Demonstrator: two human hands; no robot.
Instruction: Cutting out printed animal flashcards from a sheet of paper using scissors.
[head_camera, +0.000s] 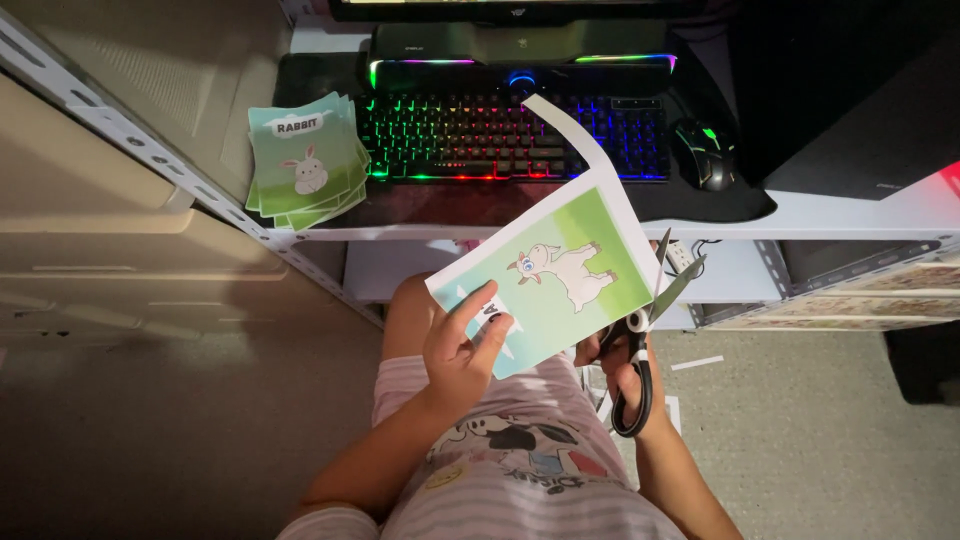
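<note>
Head view: looking down at a seated person's lap, desk edge at far side.
Left hand (462, 352): fingers closed in a pinch on the near-left corner of the goat card (560, 285), thumb on top, other fingers under; card held up over the lap, tilted.
Goat card: green-and-white printed sheet w/ a white goat drawing, centre of scene, between the two hands; white margin along its far and right edges.
Paper strip (572, 130): narrow white offcut curling up from the card's far-right corner, passing in front of the keyboard; attached at its base.
Right hand (628, 372): fingers through the loops of the scissors (645, 335), gripping the black handles; mostly hidden behind them.
Scissors: blades parted in a narrow V at the card's right edge, tips pointing far; whether the blades touch the paper, can't tell.
Card stack (303, 160): fanned pile of green cards, top one w/ a white rabbit, lying on the desk (850, 215) at far left, well apart from the hands.
Keyboard (510, 135): rainbow-backlit, far centre, just right of the stack.
Mouse (703, 152): dark, green-lit, right of the keyboard.
Clothing (520, 460): striped pink top w/ cartoon print, near centre.
</note>
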